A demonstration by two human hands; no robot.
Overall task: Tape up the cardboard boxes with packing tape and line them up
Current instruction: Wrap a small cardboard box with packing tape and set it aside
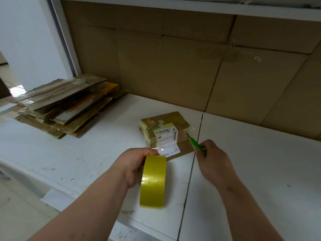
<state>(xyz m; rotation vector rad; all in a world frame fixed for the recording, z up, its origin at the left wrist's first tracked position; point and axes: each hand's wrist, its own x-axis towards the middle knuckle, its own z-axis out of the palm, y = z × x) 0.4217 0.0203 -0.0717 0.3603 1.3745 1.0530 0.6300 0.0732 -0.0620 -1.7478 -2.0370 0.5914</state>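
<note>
A small cardboard box [165, 131] with a white shipping label and clear tape lies on the white table [251, 162] near its middle. My left hand [133, 164] grips a roll of yellow packing tape [153, 181], with a clear strip stretched from the roll to the box's near end. My right hand [213, 159] holds a green-handled cutter [197, 144], its tip pointing at the box's right near edge.
A pile of flattened, taped cardboard boxes [64, 105] lies at the table's far left. Large cardboard sheets [191, 66] line the wall behind the table under a white shelf. A seam runs between two tabletop panels just right of the box.
</note>
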